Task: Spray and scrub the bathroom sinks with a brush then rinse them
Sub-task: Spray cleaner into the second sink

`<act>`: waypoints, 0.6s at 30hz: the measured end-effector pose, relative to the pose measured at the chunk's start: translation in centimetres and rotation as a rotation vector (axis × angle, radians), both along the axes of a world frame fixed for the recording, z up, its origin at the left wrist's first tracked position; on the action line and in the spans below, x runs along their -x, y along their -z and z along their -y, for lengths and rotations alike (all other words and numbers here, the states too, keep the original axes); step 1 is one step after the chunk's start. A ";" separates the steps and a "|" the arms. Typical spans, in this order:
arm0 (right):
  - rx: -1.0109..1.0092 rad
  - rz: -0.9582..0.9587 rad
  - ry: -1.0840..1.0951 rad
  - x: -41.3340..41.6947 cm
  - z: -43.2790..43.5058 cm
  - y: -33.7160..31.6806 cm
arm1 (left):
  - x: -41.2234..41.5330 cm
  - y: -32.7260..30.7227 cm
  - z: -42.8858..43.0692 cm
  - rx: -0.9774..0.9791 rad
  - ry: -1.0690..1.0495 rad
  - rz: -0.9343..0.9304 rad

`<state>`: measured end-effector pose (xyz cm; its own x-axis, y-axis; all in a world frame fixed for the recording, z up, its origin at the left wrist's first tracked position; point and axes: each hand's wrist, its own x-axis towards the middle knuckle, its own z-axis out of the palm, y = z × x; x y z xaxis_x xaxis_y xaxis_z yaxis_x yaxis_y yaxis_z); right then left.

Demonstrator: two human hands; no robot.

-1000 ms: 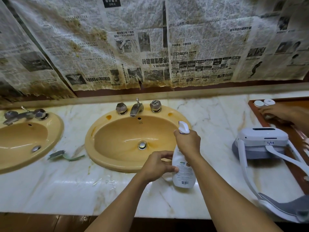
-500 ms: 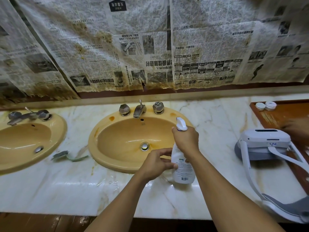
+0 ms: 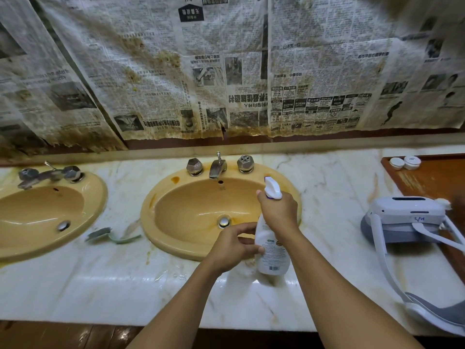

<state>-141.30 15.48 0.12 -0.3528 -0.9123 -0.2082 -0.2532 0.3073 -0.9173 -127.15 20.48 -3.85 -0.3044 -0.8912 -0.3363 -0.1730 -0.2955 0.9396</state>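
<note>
The white plastic spray bottle (image 3: 270, 250) stands upright at the front right edge of the yellow oval ceramic sink (image 3: 151, 212), with its base down at the white marble tabletop (image 3: 100, 285). If the base rests fully on the marble, I cannot tell. The right hand (image 3: 279, 212) holds the neck of the bottle just under the white trigger head. Its grip is closed tightly round the neck, and the nozzle points away toward the wall. The left hand (image 3: 231, 245) comes from the left side. Its grip is half closed, the fingers are curled and the thumb lies on the label of the bottle's body.

The green scrub brush (image 3: 110, 236) lies flat on the tabletop between this sink and a second yellow sink (image 3: 97, 195) at the left, and no hand touches it. A metal tap (image 3: 217, 168) with two knobs sits on the back rim of the middle sink. Stained newspaper sheets (image 3: 226, 71) cover the wall above. At the right a white and grey device (image 3: 405, 215) with long straps lies on the tabletop, near a brown wooden board (image 3: 432, 180) that carries two small white round lids (image 3: 405, 162).
</note>
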 end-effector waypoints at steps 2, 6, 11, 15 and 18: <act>0.036 0.011 -0.016 -0.5 -0.1 -0.1 | -0.5 -0.1 0.0 0.009 -0.005 -0.002; 0.062 -0.012 -0.001 -1.7 0.1 -0.6 | -1.6 -0.3 0.0 0.034 -0.011 -0.004; 0.048 -0.046 0.009 -3.8 0.1 -0.7 | -3.5 -0.5 -0.6 0.064 -0.015 -0.040; 0.056 0.076 -0.211 -5.7 -0.2 -0.2 | -6.4 -0.5 -1.7 0.074 -0.058 -0.049; 0.006 0.156 -0.442 -7.3 -0.7 0.2 | -9.4 -0.3 -2.7 0.089 -0.118 -0.038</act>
<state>-134.00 16.18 -0.05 0.1056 -0.9693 -0.2220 -0.2172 0.1953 -0.9564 -117.71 23.16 -3.57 -0.2063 -0.9473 -0.2452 -0.1060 -0.2274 0.9680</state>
